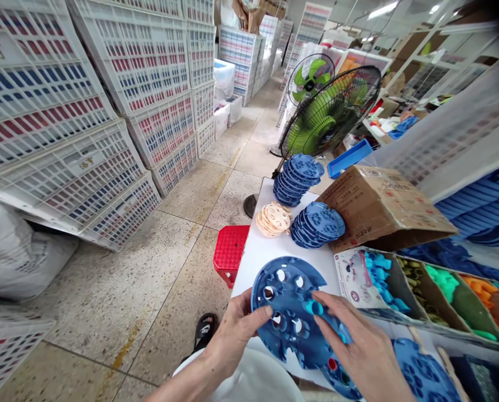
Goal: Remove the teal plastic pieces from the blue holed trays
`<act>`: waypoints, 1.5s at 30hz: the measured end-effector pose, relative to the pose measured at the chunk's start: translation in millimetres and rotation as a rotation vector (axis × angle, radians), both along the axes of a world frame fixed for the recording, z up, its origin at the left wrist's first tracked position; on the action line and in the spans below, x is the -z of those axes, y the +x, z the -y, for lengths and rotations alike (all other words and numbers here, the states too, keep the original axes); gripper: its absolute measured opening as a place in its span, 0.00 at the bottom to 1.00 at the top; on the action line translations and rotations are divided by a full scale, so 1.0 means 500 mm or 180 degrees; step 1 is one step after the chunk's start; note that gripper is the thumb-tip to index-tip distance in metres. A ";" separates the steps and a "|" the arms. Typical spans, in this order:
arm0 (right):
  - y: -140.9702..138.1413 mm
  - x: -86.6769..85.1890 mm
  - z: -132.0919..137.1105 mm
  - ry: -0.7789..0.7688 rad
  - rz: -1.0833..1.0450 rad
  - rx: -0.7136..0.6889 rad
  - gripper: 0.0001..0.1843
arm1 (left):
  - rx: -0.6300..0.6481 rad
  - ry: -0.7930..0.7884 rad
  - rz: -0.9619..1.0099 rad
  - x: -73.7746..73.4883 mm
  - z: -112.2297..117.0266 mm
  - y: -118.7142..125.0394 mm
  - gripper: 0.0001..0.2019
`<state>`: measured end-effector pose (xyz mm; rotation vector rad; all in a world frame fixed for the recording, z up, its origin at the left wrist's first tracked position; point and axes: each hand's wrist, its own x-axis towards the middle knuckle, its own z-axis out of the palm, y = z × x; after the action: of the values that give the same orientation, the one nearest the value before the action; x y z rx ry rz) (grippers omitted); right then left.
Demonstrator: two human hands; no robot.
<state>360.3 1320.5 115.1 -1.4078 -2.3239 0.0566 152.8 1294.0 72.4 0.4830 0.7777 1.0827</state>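
Note:
A round blue plastic disc (pixel 289 301) with several shaped holes lies tilted on the white table (pixel 258 251) in front of me. My left hand (pixel 236 329) grips its near left edge, thumb on top. My right hand (pixel 356 340) lies over the disc's right side, and its fingertips press a small teal piece (pixel 315 307) onto the disc. Another blue disc (pixel 423 371) lies under and right of my right wrist.
Two leaning stacks of blue discs (pixel 316 223) (pixel 295 176) and a stack of beige discs (pixel 273 219) stand further back on the table, beside a cardboard box (pixel 383 206). A divided tray (pixel 442 290) holds coloured pieces on the right. A red stool (pixel 228 251), a green fan (pixel 329 111) and stacked white crates (pixel 107 111) surround the aisle.

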 end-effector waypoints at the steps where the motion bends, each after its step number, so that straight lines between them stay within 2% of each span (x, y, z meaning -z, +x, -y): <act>1: 0.000 0.000 0.000 -0.0011 -0.0021 -0.0050 0.14 | 0.0004 -0.0005 -0.0007 0.000 0.001 -0.001 0.17; 5: 0.004 0.004 -0.002 0.0020 0.0004 -0.0330 0.15 | 0.0011 0.0001 -0.0025 -0.002 0.001 -0.002 0.18; 10: 0.005 0.006 -0.001 0.0104 0.0050 -0.0105 0.15 | 0.0034 -0.0054 -0.0030 -0.002 0.003 0.000 0.19; 16: 0.002 0.001 0.007 0.0143 -0.0056 -0.0243 0.12 | -0.0021 -0.0117 -0.0077 -0.005 0.006 -0.001 0.19; 24: 0.012 0.018 0.014 0.0260 0.0102 -0.0210 0.11 | 0.0033 -0.0167 -0.0130 -0.006 0.009 0.000 0.18; 27: 0.013 0.017 0.018 0.0182 0.0145 -0.0142 0.12 | 0.0071 -0.0141 -0.0099 -0.005 0.009 0.002 0.18; 37: 0.010 -0.012 0.029 0.0409 0.0484 -0.0024 0.15 | 0.0111 -0.0179 -0.0100 -0.008 0.011 0.011 0.14; 43: 0.015 -0.008 0.028 0.0327 0.0548 0.0320 0.17 | 0.0178 -0.0179 -0.0106 -0.012 0.008 0.012 0.18; 45: 0.019 -0.007 0.027 0.0224 0.0519 0.0290 0.19 | 0.0208 -0.0117 -0.0103 -0.009 0.008 0.011 0.18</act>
<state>369.6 1307.0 118.6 -1.5318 -2.3617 -0.1710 158.3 1290.2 77.0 0.4924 0.8038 1.0005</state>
